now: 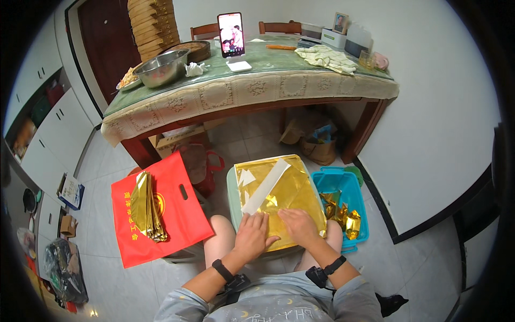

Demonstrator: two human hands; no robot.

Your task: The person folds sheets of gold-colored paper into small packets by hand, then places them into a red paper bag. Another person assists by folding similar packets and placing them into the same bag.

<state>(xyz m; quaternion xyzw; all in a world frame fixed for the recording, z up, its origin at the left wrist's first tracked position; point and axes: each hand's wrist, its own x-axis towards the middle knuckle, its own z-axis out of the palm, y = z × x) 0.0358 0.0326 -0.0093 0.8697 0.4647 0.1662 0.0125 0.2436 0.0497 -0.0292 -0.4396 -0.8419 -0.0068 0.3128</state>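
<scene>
A stack of shiny gold foil paper point(298, 180) covers the top of a pale green stool point(234, 196) between my knees. Across the foil lies a slanting white paper strip point(266, 186), with small white triangles point(246, 177) to its left. My left hand point(254, 234) rests flat by the strip's lower end, fingers stretched and thumb apart. Close beside it, my right hand point(298, 225) has its fingers bent together on a gold foil sheet; its fingertips are partly hidden. A fan-shaped bundle of folded gold foil point(146, 206) lies on a red bag point(177, 225) at the left.
Right of the stool, a blue plastic basket point(363, 217) holds folded gold foil pieces point(352, 224). Ahead stands a cloth-edged table point(257, 89) with a phone on a stand point(231, 35), a metal bowl point(161, 68) and a checked cloth point(326, 58). Bags and boxes sit beneath it.
</scene>
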